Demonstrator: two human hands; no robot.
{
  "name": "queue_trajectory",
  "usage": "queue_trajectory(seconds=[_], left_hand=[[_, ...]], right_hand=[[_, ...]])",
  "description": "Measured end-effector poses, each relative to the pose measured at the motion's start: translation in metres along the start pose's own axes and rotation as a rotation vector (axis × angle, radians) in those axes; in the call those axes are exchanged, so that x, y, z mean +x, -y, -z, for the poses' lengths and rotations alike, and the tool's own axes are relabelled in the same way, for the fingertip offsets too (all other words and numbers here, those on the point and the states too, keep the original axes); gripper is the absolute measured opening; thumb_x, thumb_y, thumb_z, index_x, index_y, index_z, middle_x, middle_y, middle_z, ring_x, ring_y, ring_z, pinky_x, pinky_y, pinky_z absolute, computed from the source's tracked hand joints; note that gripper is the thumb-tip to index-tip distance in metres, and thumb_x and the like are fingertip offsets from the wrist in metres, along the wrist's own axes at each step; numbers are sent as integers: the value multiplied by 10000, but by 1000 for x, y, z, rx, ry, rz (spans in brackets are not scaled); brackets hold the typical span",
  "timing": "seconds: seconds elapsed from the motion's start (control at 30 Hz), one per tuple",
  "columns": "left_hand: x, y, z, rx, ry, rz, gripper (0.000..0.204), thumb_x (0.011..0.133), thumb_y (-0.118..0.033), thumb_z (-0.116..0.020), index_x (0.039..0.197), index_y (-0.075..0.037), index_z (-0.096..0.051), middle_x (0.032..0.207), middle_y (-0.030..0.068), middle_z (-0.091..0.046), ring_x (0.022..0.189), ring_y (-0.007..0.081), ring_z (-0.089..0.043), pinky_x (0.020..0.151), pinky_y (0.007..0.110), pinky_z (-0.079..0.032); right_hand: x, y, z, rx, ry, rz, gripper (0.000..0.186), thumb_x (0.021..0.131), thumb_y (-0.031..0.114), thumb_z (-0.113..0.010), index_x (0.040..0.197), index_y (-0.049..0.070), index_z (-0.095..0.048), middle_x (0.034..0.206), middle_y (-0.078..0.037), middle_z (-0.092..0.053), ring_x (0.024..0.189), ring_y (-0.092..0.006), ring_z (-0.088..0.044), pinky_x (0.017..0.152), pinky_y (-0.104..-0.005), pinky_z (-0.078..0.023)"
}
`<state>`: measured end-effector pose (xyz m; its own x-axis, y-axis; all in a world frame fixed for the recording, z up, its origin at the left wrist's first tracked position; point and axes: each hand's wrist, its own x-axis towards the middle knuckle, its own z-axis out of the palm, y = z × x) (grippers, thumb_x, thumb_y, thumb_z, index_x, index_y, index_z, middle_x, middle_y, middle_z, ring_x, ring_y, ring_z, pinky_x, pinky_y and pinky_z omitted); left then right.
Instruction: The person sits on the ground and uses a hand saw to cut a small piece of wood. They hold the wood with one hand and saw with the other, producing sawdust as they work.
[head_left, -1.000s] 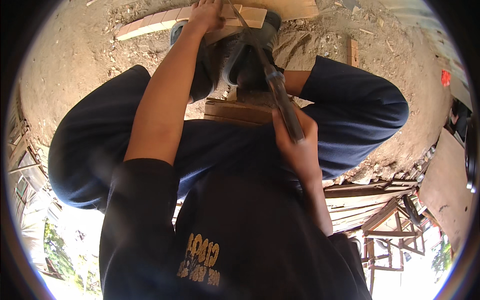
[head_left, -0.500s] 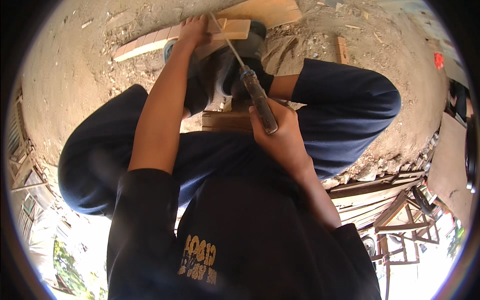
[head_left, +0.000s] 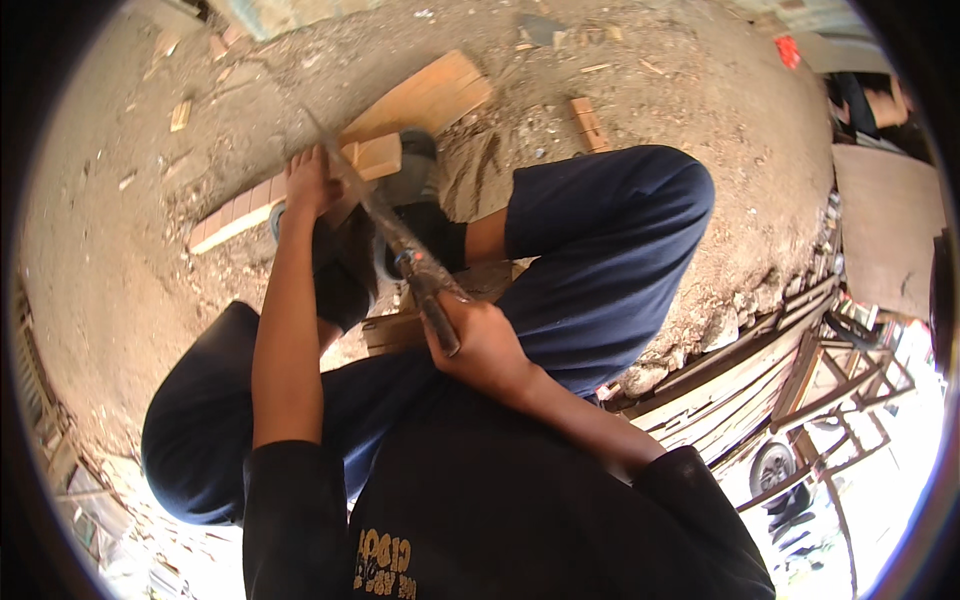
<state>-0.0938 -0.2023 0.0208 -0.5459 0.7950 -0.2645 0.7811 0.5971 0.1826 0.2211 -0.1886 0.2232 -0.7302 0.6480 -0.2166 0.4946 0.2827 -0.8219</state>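
My left hand (head_left: 313,183) rests with curled fingers on a long light wooden piece (head_left: 375,156) marked by several crosswise cuts. Beside those fingers the thin blade of a long hand tool (head_left: 380,210) angles across the wood. My right hand (head_left: 478,340) is closed around the tool's dark handle, low in front of my body. My dark shoes (head_left: 415,178) are under and beside the wood, and a wooden plank (head_left: 385,330) shows beneath my crossed legs. A broader board (head_left: 430,90) lies behind the cut piece on the dirt.
A small notched block (head_left: 588,125) lies on the dirt floor at the upper right. A bare limb and dark clothing of another person (head_left: 870,105) show at the right edge, above a large panel (head_left: 885,230). Stacked planks (head_left: 720,380) and a wooden frame (head_left: 830,400) stand at the lower right.
The view has swung, so the wood and my hands appear lower and further left. My right hand and the tool's handle are angled more leftward; both hands keep their holds.
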Motion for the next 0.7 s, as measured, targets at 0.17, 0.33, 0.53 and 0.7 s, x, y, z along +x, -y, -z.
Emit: queue_trajectory(seconds=[0.17,0.33,0.53,0.7], left_hand=[[0,-4,2,-41,-79,-15,579,681,-165,-730,1202,-49,-505,1214,183,-588,1200,383,-508,1055,473,-377],[-2,-4,-1,-68,-130,-26,596,661,-156,-740,1200,-48,-507,1212,183,-588,1197,384,-508,1049,480,-380],[0,0,-6,-36,-108,-20,656,621,-171,-773,1211,-56,-510,1207,163,-588,1194,368,-510,1050,481,-376],[0,-1,-6,-56,-116,-15,643,623,-183,-774,1199,-57,-516,1189,154,-589,1188,343,-515,1053,457,-369]], right_hand=[[-3,-3,-2,-24,12,-4,146,865,127,-629,790,38,-540,689,-198,-607,683,-414,-622,604,-481,-512],[-15,-5,-18,-147,111,-24,115,839,106,-626,837,32,-538,732,-185,-628,731,-395,-640,632,-473,-527],[-18,-9,-27,-166,204,5,164,807,95,-629,895,17,-516,735,-193,-626,719,-394,-643,631,-474,-527],[-19,-15,-33,-194,308,29,206,788,84,-631,914,10,-486,723,-192,-626,701,-393,-643,616,-475,-527]])
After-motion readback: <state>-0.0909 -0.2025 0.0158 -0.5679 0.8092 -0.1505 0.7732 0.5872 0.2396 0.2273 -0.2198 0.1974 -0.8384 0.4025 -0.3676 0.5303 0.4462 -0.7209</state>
